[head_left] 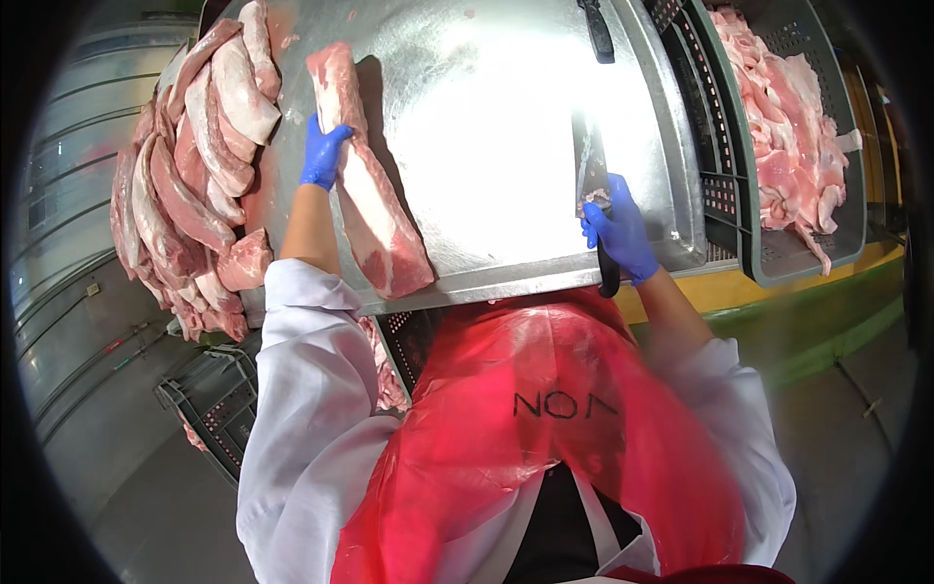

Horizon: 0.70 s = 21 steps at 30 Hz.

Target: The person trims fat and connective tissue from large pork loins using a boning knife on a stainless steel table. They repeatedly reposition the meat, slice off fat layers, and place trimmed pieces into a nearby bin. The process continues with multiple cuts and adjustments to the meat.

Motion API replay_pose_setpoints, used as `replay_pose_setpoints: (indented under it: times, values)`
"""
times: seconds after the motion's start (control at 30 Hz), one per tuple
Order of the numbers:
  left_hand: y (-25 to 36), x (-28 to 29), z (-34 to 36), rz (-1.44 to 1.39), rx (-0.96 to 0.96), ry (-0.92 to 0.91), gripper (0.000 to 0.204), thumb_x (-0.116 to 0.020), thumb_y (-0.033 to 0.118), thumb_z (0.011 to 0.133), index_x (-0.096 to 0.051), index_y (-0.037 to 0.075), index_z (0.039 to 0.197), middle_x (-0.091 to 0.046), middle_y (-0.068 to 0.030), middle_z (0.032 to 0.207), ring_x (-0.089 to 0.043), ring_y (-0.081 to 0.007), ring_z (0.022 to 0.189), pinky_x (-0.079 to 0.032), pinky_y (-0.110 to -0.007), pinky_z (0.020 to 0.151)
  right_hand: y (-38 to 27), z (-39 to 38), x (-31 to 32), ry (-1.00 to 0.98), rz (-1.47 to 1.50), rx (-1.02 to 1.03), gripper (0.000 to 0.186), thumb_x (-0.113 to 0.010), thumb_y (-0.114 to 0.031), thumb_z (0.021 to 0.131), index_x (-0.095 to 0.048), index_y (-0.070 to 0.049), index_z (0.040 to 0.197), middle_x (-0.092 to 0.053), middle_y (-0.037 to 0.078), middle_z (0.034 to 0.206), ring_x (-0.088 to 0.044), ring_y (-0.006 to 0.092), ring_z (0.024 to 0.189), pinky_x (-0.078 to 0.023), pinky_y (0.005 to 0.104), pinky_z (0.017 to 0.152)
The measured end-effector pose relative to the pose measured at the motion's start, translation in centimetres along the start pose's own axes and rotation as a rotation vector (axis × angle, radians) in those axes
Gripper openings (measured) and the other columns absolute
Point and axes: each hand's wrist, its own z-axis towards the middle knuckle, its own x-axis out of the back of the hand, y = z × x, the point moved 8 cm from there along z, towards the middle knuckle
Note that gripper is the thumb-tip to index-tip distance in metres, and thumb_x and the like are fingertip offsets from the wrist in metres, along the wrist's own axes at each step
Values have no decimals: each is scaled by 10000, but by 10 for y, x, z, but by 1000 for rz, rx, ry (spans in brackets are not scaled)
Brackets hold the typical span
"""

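Note:
A long strip of pork loin [365, 195] lies on the metal work table [457, 107], running from the far left down toward the near rim. My left hand [324, 154], in a blue glove, grips its left edge near the upper half, the thumb over the top. My right hand [625, 232], also gloved in blue, is closed round the black handle of a knife [591, 161] at the table's right side. The blade points away from me, and small meat scraps cling near its base. A bare stretch of metal separates knife and meat.
Many pork strips [195, 165] are heaped at the left. A second black-handled knife [598, 37] lies at the far edge. Right of the table's raised rim, a grey crate [749, 229] holds pale meat trimmings [788, 127]. Another crate [219, 399] stands low at the left.

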Motion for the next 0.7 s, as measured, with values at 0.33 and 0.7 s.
replay_pose_setpoints:
  times: [0.33, 0.7]
  values:
    - [38, -72, 6, 747, -304, 62, 1184, -815, 539, 756, -181, -41, 1570, -188, -319, 1608, -212, -434, 1505, -245, -446, 1220, -42, 97, -109, -189, -402, -47, 819, -579, -126, 932, -134, -170, 1618, -669, 126, 929, -608, 167, 596, -567, 311, 606]
    - [-4, -21, 43, -262, 156, -280, 757, -710, 149, 743, -430, -27, 1425, -609, -165, 1247, -639, -301, 1092, -527, -407, 955, -50, 129, -119, 67, -183, 50, 884, -570, -69, 931, -66, -255, 1633, -644, 110, 777, -603, 169, 551, -544, 333, 538]
